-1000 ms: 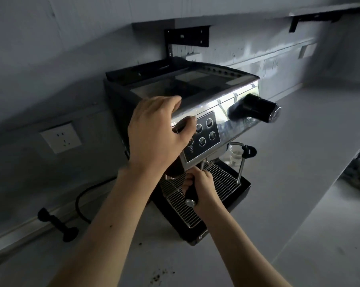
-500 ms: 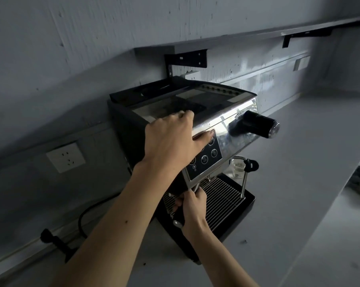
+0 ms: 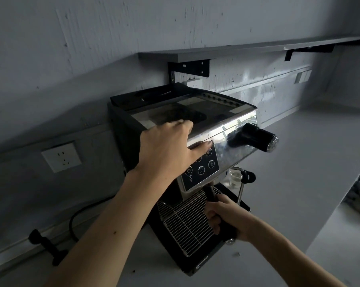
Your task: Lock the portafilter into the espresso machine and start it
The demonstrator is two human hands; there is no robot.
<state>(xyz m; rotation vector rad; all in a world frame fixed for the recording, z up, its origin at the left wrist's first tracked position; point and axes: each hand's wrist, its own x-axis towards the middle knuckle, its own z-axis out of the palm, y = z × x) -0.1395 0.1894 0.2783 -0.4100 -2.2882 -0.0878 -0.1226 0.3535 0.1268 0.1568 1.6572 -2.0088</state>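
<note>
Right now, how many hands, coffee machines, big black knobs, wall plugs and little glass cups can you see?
Hands: 2, the left hand on the espresso machine and the right hand on the portafilter handle
Espresso machine: 1
Black knob: 1
Wall socket: 1
Small glass: 1
Total: 6

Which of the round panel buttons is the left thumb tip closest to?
The upper-right button: the left hand rests on the espresso machine, thumb tip just above that icon. The other visible buttons sit lower on the panel, clear of the thumb.
</note>
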